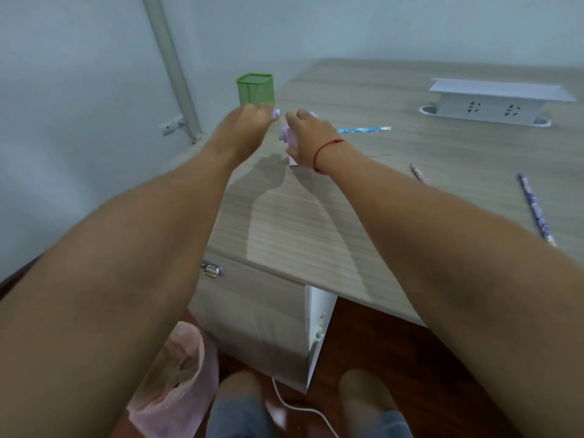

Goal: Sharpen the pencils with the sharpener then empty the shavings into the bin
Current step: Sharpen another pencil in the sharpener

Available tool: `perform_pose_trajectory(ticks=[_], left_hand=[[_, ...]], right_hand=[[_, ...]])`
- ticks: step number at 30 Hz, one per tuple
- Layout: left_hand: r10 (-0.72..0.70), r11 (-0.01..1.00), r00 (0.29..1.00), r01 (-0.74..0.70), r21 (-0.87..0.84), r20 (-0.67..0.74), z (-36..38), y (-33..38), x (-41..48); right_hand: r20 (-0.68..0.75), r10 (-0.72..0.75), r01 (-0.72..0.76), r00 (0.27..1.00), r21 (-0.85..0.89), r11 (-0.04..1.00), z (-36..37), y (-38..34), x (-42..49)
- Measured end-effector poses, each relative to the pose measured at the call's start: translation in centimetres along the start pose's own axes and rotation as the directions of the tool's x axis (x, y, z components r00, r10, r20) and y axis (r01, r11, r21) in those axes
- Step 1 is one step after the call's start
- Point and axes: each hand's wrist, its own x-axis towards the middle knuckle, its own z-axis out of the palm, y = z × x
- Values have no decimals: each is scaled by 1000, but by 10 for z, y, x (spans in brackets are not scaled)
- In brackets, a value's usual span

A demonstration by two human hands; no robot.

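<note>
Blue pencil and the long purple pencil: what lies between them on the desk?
A thin dark pencil lies between them on otherwise bare desk; head view.

Green holder [254,90], lilac sharpener [289,137], blue pencil [363,130], purple-patterned pencil [535,210], pink bin bag [177,374]

No readable text or labels anywhere.

Dim, soft, wide-angle edge distortion
</note>
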Motion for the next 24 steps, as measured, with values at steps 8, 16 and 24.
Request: perform_pose_trajectory(ticks=[8, 16, 24], left_hand=[[-62, 995, 987, 72, -62, 151, 8, 21, -41], [-62, 995, 936, 87, -57, 346, 31, 6, -19], [-110, 993, 971, 97, 71, 212, 32, -12, 22]], right_hand=[[2, 20, -20, 1000, 41, 999, -2, -6, -2], [-69, 1, 5, 998, 94, 996, 2, -4, -3], [-74, -6, 12, 997, 71, 997, 4, 0, -2]])
